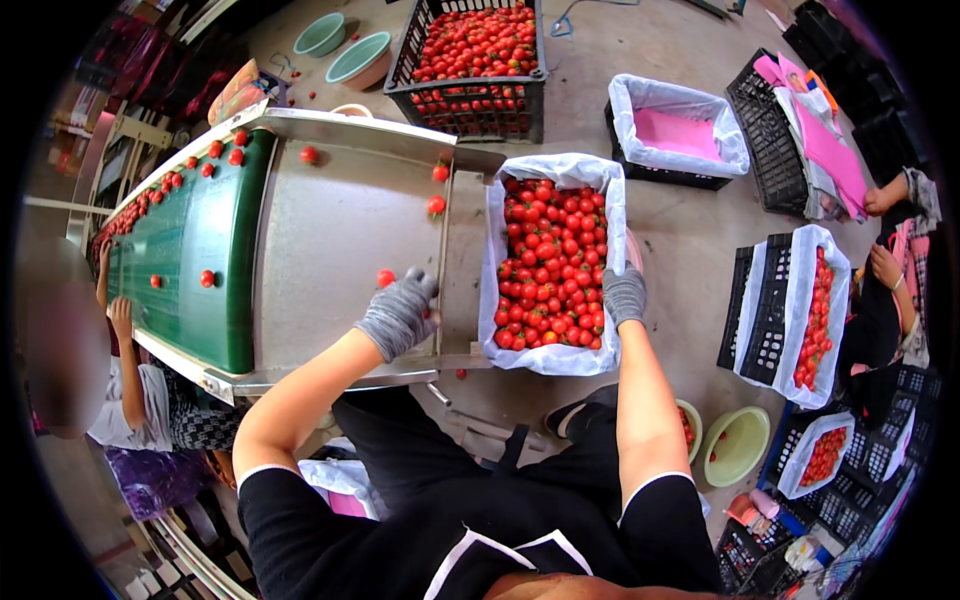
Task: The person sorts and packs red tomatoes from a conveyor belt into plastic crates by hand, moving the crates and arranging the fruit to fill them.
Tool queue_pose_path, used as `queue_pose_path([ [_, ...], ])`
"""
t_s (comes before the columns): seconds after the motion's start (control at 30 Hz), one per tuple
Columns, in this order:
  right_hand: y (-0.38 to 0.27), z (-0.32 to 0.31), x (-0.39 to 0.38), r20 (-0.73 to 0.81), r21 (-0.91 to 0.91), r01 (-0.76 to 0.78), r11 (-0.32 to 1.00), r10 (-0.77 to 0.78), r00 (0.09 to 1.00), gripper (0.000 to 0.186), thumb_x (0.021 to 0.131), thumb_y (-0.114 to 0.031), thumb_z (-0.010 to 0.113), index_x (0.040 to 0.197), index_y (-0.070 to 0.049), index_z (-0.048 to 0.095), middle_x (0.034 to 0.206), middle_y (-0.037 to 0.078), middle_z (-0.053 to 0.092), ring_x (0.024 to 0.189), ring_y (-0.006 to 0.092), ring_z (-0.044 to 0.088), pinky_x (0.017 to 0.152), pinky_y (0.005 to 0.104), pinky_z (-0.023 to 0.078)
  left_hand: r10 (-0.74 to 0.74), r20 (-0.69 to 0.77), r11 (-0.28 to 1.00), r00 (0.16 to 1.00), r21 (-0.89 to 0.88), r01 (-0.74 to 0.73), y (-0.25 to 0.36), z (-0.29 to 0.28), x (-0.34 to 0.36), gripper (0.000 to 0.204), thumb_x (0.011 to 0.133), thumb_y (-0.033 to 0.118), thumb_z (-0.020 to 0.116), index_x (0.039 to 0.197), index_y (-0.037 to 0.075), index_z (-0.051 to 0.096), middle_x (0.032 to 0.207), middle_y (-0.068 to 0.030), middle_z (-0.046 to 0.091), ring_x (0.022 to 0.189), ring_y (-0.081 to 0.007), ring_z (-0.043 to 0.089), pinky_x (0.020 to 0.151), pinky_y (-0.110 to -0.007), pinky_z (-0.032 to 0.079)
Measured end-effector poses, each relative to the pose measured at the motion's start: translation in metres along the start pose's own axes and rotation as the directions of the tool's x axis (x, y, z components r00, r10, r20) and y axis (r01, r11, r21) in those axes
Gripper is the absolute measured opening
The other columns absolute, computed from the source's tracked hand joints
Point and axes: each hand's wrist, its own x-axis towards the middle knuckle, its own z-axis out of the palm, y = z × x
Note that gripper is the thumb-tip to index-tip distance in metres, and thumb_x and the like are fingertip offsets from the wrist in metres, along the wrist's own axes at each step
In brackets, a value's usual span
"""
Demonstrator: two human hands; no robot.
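Observation:
My left hand [400, 312], in a grey knit glove, is over the right edge of a metal tray [340, 220]. Its fingers curl in, and a bit of red tomato shows between fingers and thumb. Just beyond it lies a loose tomato [386, 278]; others, such as this tomato [436, 205], lie farther up the tray's edge. My right hand [625, 293], gloved alike, grips the right rim of a crate lined with white sheeting [491, 270]. Small red tomatoes [550, 255] fill that crate, which stands against the tray's end.
A green conveyor belt [195, 260] carrying tomatoes adjoins the tray, with a co-worker's hand [121, 318] beside it. Beyond stands a black crate [465, 97] of tomatoes. A lined crate with pink paper [675, 133] stands right. Another person's hand [885, 197] touches pink sheets [830, 150].

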Motion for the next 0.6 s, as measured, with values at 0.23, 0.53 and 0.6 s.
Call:
queue_pose_path([
  [0.23, -0.011, -0.007, -0.007, 0.012, -0.027, 0.005, 1.000, -0.004, 1.000, 0.047, 0.076, -0.035, 0.053, 0.109, -0.001, 0.056, 0.102, 0.025, 0.059, 0.097, 0.0369, 0.057, 0.086, 0.0428, 0.044, -0.068, -0.371, 0.486, 0.926, -0.823, -0.294, 0.038, -0.057, -0.004, 0.045, 0.079, 0.016, 0.064, 0.119, 0.005, 0.049, 0.106, -0.0108, 0.057, 0.095, -0.0179, 0.056, 0.083, -0.031, 0.046],
  [0.53, -0.004, 0.002, -0.006, -0.021, 0.013, 0.028, 1.000, -0.027, 0.999, 0.043, 0.075, -0.034, 0.053, 0.103, -0.002, 0.058, 0.096, 0.026, 0.060, 0.093, 0.0390, 0.058, 0.082, 0.0437, 0.045, 0.442, 0.273, 0.628, 0.855, -0.774, -0.077, 0.083, 0.054, -0.108, 0.029, 0.081, 0.019, 0.054, 0.104, 0.004, 0.057, 0.094, -0.0154, 0.060, 0.090, -0.0296, 0.058, 0.083, -0.037, 0.046],
  [0.6, 0.007, 0.008, 0.002, -0.070, -0.024, 0.027, 0.999, -0.029, 0.997, 0.043, 0.074, -0.033, 0.054, 0.104, -0.003, 0.058, 0.096, 0.024, 0.061, 0.092, 0.0386, 0.058, 0.082, 0.0432, 0.046, 0.444, 0.188, 0.825, 0.876, -0.468, -0.318, 0.094, 0.114, -0.120, 0.038, 0.080, 0.021, 0.052, 0.115, 0.005, 0.051, 0.098, -0.0187, 0.060, 0.093, -0.0351, 0.057, 0.085, -0.042, 0.044],
])
